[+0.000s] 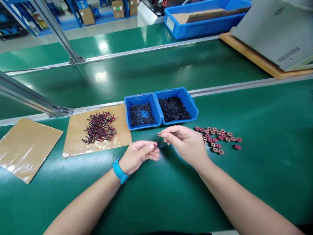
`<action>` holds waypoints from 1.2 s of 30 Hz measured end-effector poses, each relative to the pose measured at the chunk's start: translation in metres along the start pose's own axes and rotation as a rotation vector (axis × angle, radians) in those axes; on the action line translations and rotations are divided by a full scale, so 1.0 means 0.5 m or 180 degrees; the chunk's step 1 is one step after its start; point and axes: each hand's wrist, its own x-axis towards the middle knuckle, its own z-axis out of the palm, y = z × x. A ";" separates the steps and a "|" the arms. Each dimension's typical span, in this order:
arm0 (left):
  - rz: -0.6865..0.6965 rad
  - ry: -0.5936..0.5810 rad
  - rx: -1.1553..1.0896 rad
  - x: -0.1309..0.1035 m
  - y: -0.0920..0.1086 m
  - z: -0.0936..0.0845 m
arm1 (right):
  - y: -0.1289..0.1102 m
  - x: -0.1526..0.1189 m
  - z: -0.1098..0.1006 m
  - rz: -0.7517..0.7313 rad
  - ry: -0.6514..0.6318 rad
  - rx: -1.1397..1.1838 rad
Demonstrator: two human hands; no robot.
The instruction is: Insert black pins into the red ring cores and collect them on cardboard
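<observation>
My left hand [140, 155], a blue band at its wrist, is closed in a pinch on a small red wound motor stator [155, 147], mostly hidden by the fingers. Thin dark wire [160, 141] runs up from it toward my right hand [187, 142]. The right thumb and index finger are pressed together at the wire's upper end; whether a sleeve is there too is too small to tell. Just beyond both hands stand a left blue bin [126, 112] and a right blue bin [194, 107], holding short black tubes. Loose red and copper stators [215, 140] lie beside my right hand.
On a wrapped cardboard sheet [73, 140] at left sits a pile of stators with black-sleeved wires [99, 127]. Another cardboard sheet [26, 147] lies farther left. Behind are a metal frame post [31, 94], a grey cabinet [274, 36] and a large blue crate [181, 31].
</observation>
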 end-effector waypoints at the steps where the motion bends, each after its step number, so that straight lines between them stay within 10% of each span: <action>1: -0.0006 0.0004 -0.0010 0.000 0.000 0.001 | 0.000 0.000 0.000 -0.0002 -0.0002 -0.0005; 36: -0.0015 -0.0028 -0.0032 0.001 -0.003 -0.003 | 0.000 -0.001 -0.003 -0.0032 -0.0102 -0.0075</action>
